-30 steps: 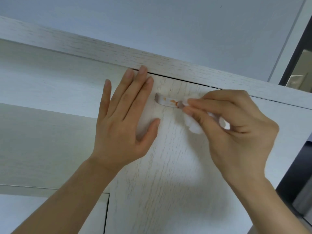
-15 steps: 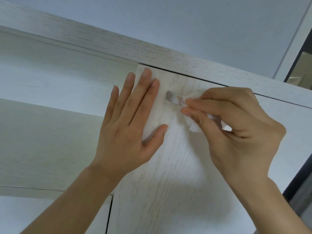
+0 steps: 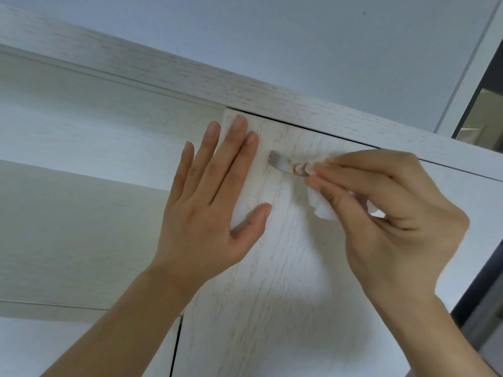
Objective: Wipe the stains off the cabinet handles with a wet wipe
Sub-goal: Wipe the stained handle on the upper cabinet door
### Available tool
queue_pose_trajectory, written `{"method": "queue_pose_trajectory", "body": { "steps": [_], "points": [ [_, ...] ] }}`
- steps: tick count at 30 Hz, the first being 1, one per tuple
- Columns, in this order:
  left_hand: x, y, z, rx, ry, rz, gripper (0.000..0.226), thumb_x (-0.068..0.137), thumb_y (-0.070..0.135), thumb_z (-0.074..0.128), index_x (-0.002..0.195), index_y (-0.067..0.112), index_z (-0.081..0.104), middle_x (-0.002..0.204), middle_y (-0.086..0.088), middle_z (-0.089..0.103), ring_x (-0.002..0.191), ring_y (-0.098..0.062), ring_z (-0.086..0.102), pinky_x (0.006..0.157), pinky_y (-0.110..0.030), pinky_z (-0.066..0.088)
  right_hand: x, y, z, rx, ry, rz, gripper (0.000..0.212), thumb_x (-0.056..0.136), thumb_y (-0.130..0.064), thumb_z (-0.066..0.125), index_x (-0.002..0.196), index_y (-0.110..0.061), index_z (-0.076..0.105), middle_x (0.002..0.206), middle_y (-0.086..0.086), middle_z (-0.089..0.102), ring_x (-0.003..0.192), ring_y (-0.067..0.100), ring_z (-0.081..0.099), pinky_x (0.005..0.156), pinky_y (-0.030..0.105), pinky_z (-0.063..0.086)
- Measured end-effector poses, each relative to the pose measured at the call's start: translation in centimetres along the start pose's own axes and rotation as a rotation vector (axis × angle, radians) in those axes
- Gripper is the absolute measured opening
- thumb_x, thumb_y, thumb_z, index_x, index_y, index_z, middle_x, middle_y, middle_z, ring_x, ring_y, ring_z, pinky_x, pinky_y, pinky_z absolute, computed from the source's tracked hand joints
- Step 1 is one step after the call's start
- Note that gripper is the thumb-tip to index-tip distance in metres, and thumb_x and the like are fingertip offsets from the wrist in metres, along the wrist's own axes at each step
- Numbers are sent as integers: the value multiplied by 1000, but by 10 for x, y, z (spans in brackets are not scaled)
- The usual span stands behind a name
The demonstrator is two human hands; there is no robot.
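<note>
From the head view, our right hand (image 3: 392, 213) pinches the wet wipe (image 3: 322, 206) against the cabinet handle (image 3: 287, 165), just right of the frame's centre. Our left hand (image 3: 212, 202) lies flat, fingers straight, on the cabinet door (image 3: 272, 295).

We judge the risks thus: the orange stain (image 3: 295, 167) could smear along the handle if we drag a soiled patch of wipe, and the door could swing if our left hand eases off.

The handle's long axis runs from upper left to lower right in the frame, its free end pointing upper left.

handle (image 3: 283, 165) left end – bare | right end – under right hand (image 3: 394, 213) | left hand (image 3: 209, 205) just beside
</note>
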State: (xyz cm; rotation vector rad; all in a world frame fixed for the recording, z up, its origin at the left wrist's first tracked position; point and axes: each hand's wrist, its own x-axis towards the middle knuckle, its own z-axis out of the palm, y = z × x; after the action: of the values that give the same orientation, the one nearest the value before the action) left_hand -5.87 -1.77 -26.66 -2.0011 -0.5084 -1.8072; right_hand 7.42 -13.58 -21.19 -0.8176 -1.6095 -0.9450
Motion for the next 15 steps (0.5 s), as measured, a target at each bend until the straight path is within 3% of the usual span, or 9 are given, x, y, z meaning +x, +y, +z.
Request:
{"method": "queue_pose_trajectory", "body": {
  "steps": [7, 15],
  "points": [
    [-1, -1, 1, 0, 10, 5, 64, 95, 37, 47, 144, 4, 22, 151, -3, 16, 143, -23, 13, 116, -50, 19, 0, -2, 13, 5, 9, -83, 11, 83, -8, 73, 93, -8, 69, 94, -2, 66, 88, 11, 64, 80, 22, 48],
    [-1, -2, 1, -16, -1, -5, 64, 95, 38, 47, 144, 5, 24, 152, -5, 20, 144, -23, 12, 117, -50, 18, -3, -2, 3, -9, 61, -76, 13, 86, -7, 71, 96, -11, 65, 96, -3, 66, 88, 10, 65, 71, 31, 50]
  ]
}}
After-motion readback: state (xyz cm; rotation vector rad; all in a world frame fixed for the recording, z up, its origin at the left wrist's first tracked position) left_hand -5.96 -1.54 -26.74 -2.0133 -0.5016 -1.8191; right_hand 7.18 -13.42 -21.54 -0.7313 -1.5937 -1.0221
